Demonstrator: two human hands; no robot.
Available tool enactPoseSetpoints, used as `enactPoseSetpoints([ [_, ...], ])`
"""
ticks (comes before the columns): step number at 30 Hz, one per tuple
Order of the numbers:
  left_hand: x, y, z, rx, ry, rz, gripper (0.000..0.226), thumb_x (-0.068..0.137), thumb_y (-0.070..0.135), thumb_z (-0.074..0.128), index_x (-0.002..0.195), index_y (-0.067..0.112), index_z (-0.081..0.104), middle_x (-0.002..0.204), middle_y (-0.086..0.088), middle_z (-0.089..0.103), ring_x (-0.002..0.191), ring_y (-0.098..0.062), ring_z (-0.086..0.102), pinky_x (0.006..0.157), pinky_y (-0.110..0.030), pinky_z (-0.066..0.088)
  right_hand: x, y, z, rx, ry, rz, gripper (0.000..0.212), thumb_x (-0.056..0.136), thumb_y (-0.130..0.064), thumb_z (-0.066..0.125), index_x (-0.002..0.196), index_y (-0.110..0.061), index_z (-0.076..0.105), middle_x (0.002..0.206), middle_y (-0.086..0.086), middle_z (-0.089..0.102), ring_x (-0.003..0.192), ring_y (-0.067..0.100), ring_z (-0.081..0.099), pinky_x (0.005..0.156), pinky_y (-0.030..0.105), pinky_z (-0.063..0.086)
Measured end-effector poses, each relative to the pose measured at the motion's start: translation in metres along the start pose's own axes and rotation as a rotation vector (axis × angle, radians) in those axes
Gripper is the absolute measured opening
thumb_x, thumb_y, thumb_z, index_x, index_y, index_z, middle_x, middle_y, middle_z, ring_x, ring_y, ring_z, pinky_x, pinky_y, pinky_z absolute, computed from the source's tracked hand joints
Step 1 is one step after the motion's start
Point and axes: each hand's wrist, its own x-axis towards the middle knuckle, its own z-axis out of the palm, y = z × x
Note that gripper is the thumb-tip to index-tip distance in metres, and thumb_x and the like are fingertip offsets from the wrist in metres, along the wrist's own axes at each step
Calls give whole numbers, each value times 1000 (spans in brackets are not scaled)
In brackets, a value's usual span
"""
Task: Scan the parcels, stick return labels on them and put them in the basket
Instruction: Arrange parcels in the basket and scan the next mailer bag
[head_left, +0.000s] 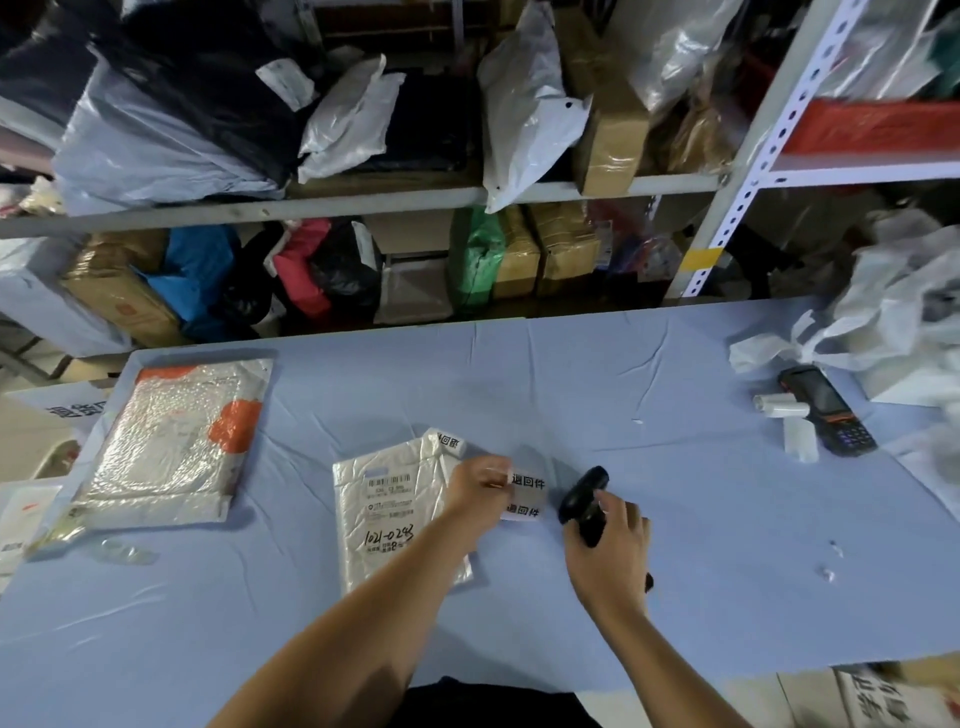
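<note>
While the left hand (480, 488) pinched the return-label strip (529, 484) and the right hand (610, 540) gripped the barcode scanner (584, 496), a one-handed peel risked covering the barcode on the white mailer (384, 519).

The worktop (623, 364) is covered with a creased pale-blue cloth.

- 9 o'clock: bubble mailer (171, 441) with orange patches, lying flat.
- 8 o'clock: clear film scrap (122, 551), near the mailer's front corner.
- Centre: white parcel (384, 514), barcode face up; return-label strip (527, 496) touching its right edge; black scanner (584, 499) just beside the strip.
- 3 o'clock: black handheld terminal (826, 415), with white label rolls (782, 406) touching its left side.
- 2 o'clock: heap of white plastic bags (893, 322).
- 4 o'clock: small white scraps (831, 561).
</note>
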Motion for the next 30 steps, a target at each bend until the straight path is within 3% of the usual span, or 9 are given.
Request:
enactPoseSetpoints([
  [5, -14, 5, -16, 6, -114, 133, 58, 80, -10, 58, 100, 44, 70, 65, 1, 54, 44, -5, 44, 42, -19, 35, -8, -34, 6, 304, -172, 26, 18, 92, -32, 66, 106, -22, 64, 100, -9, 66, 96, 10, 62, 81, 25, 48],
  [7, -22, 5, -27, 43, -155, 164, 65, 79, -8, 57, 108, 50, 68, 67, 1, 52, 51, -8, 47, 48, -18, 39, -10, -44, 11, 384, -247, 29, 14, 95, -34, 64, 101, -21, 66, 96, -11, 69, 96, 8, 63, 81, 24, 50],
  [12, -37, 9, -56, -21, -121, 210, 65, 75, -1, 75, 110, 53, 66, 104, 2, 68, 92, -11, 63, 73, -19, 51, -13, -46, 22, 333, -290, -98, 9, 97, -31, 62, 95, -23, 67, 90, -14, 70, 89, -4, 62, 72, 9, 41],
  [15, -45, 16, -68, -115, -42, 219, 60, 78, -1, 76, 108, 50, 68, 97, 1, 72, 74, -4, 65, 62, -16, 50, -14, -45, 27, 240, -329, -135, 4, 96, -31, 63, 94, -30, 66, 87, -20, 67, 84, -8, 60, 69, 5, 42],
  [18, -52, 22, -77, -126, 8, 286, 54, 79, -2, 75, 102, 47, 72, 90, 12, 73, 56, 1, 58, 44, -10, 42, -18, -43, 33, 121, -389, -214, 9, 97, -34, 61, 99, -27, 67, 98, -15, 69, 97, 5, 61, 83, 21, 48],
  [20, -56, 23, -79, -84, 14, 329, 50, 81, -5, 70, 103, 40, 72, 108, 22, 69, 64, -1, 60, 43, -11, 43, -21, -44, 36, 41, -421, -258, 15, 98, -37, 58, 105, -27, 67, 106, -15, 70, 105, 10, 60, 95, 36, 47],
  [23, -57, 22, -80, 55, 74, 410, 40, 82, -5, 70, 108, 25, 73, 128, 17, 58, 74, -7, 61, 61, -13, 48, -21, -50, 36, 97, -436, -243, 19, 98, -44, 55, 103, -31, 67, 106, -12, 69, 104, 10, 59, 96, 38, 46],
  [27, -53, 15, -79, 444, 90, 612, 32, 81, 15, 77, 109, 31, 74, 128, 19, 52, 113, -1, 51, 97, -21, 39, -20, -58, 33, 229, -411, -256, 17, 99, -44, 53, 84, -36, 57, 94, -7, 69, 94, 15, 63, 88, 39, 51],
  [30, -50, 10, -75, 582, 43, 651, 29, 85, 24, 73, 112, 34, 72, 116, 27, 60, 117, 2, 48, 102, -33, 37, -22, -60, 28, 277, -382, -353, 16, 101, -29, 54, 88, -36, 60, 94, -11, 69, 95, 12, 65, 88, 42, 52],
])
